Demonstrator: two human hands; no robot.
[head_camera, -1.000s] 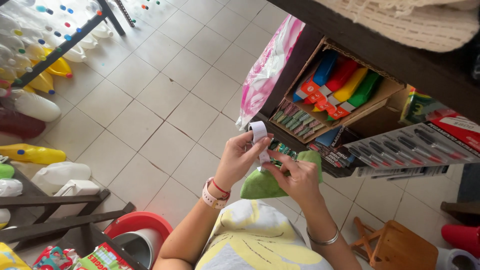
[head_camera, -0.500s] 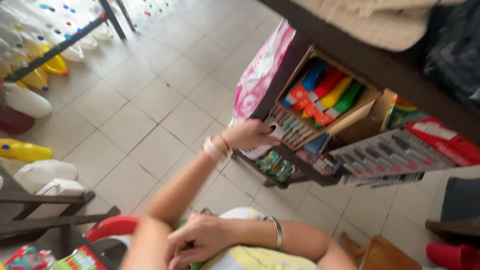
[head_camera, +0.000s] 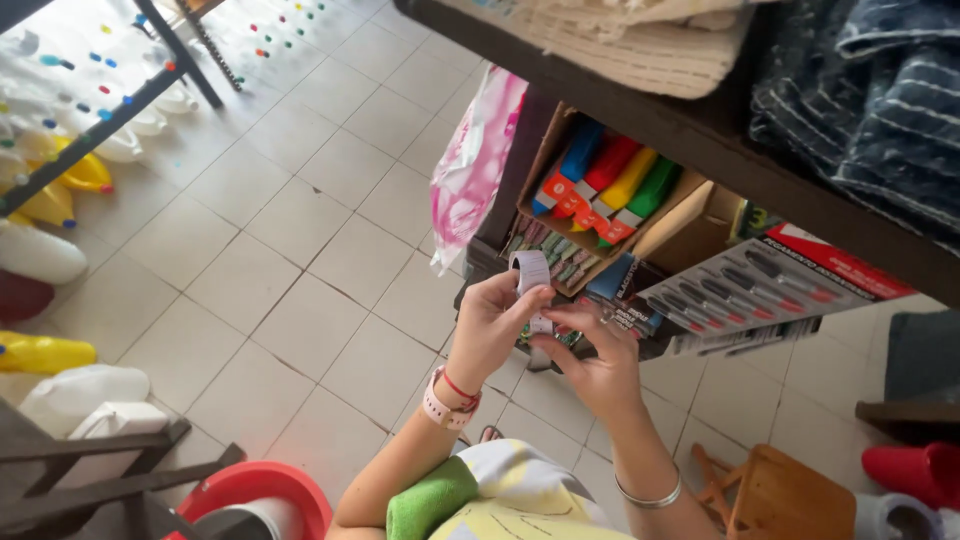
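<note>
Head view: label strip (head_camera: 531, 275) seemingly upright.

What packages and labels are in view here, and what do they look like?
Label roll: white, between both hands.
Open cardboard box: on the shelf, with blue, red, yellow and green items.
Flat marker pack: right of it, grey with a red corner.
Plastic bag: pink-white, hanging left.

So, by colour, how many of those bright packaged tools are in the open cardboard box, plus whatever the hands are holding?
Blue tool: 1
Red tool: 1
Yellow tool: 1
Green tool: 1
White roll, held between left hand and right hand: 1
Total: 5
</note>
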